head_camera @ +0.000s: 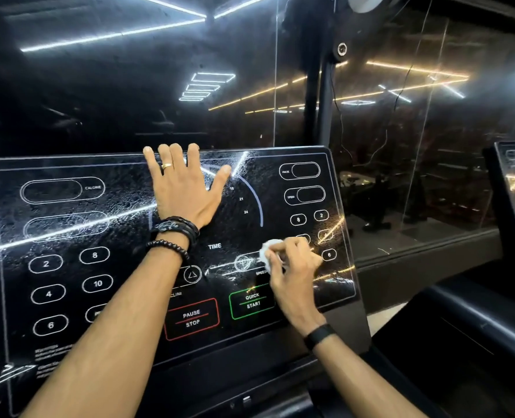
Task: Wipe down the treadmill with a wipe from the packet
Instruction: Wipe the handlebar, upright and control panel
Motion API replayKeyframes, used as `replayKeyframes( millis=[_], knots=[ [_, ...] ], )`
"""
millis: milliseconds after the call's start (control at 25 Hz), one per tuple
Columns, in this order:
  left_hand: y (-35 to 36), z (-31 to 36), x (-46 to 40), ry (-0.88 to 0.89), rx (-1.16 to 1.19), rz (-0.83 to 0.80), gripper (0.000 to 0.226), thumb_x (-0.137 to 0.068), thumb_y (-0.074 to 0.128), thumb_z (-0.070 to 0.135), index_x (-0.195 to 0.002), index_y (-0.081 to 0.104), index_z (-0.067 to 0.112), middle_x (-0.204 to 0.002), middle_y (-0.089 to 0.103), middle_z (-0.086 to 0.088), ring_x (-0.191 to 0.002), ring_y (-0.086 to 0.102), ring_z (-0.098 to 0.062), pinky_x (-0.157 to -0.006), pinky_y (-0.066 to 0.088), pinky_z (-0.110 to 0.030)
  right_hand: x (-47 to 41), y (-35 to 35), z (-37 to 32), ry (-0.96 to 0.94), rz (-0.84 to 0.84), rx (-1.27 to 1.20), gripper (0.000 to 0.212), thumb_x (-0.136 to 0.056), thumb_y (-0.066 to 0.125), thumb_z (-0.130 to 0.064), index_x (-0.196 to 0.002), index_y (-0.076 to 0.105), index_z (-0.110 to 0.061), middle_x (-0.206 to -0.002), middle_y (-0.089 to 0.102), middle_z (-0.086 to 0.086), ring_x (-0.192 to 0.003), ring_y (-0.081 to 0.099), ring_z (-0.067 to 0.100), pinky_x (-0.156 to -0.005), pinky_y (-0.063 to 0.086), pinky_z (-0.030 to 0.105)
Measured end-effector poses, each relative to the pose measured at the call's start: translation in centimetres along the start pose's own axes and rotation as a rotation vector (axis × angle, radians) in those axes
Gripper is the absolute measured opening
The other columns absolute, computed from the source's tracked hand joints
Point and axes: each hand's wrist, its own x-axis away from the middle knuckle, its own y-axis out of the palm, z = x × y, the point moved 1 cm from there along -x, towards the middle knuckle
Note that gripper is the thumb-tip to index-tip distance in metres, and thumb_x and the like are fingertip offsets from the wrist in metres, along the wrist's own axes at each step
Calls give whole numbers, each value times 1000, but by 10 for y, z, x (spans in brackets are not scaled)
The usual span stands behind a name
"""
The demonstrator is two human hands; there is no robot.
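Left hand (183, 188) flat, fingers spread wide, pressed on upper middle of glossy black treadmill console panel (69, 230), bracing it. Right hand (292, 267) pinches crumpled white wipe (268, 251) against panel near speed control, just above green-outlined QUICK START button (252, 300). Wipe packet not in view. Risk: wipe or knuckles sliding down onto QUICK START could trigger belt; red-outlined PAUSE STOP button (191, 318) close too. Wet streaks on left side suggest smearing if wipe dries.

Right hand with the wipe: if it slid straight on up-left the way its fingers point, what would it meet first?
The right hand, gripping the wipe, would probably cross bare console glass and first meet the left hand's wrist bracelets. Depth looks shared, since both hands rest on the panel.
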Motion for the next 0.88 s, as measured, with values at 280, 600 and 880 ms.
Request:
replayKeyframes(
  millis=[280, 600, 880],
  knots=[
    [2, -5, 0, 32, 16, 39, 62, -100, 34, 55, -139, 44, 8, -135, 48, -22, -134, 36, -46, -122, 8, -61, 69, -23, 44, -56, -60, 21, 7, -93, 62, -21, -90, 60, -28, -99, 51, -16, -89, 55, 5, -85, 30, 35],
    [1, -5, 0, 29, 39, 56, 61, -100, 36, 54, -139, 43, 7, -135, 48, -23, -135, 36, -47, -122, 7, -62, 66, -14, 22, -39, -131, 8, 12, -95, 62, -17, -92, 57, -27, -98, 47, -16, -86, 49, 3, -86, 28, 28],
    [2, -3, -1, 9, 30, 40, 62, -98, 36, 52, -139, 43, 6, -136, 47, -25, -136, 35, -48, -121, 6, -63, 56, -28, 50, 117, 3, 48, 9, -89, 65, -17, -88, 59, -25, -92, 49, -14, -79, 53, 9, -80, 25, 29]
  ],
)
